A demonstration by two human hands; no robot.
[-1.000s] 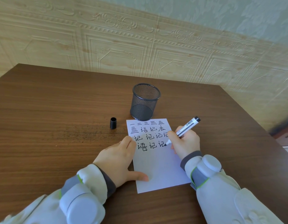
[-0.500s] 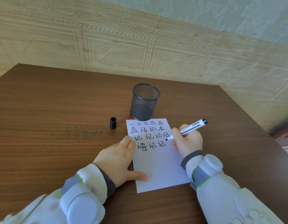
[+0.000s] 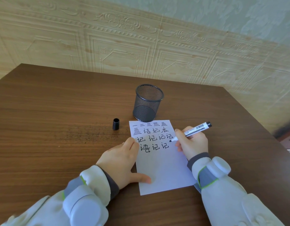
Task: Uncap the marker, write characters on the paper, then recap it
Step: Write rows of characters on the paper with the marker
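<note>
The right hand pinches the white barrel marker, its uncapped black tip at the right edge of the white sheet of paper, which the flat left hand presses down. A stray tip could smear the characters. The small black cap, upright on the brown wooden table left of the paper, could tip and roll if knocked.

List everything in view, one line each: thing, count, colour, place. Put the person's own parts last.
table: one, dark brown wood, fills the foreground.
pen holder: one, black mesh, upright just beyond the paper.
cap: one, black, on the table left of the paper.
paper: one, white, rows of black characters on its upper part.
marker: one, white barrel, black tip, uncapped.
wall: one, cream embossed panels behind the table.
left hand: rests on the paper's left edge.
right hand: grips the marker.
</note>
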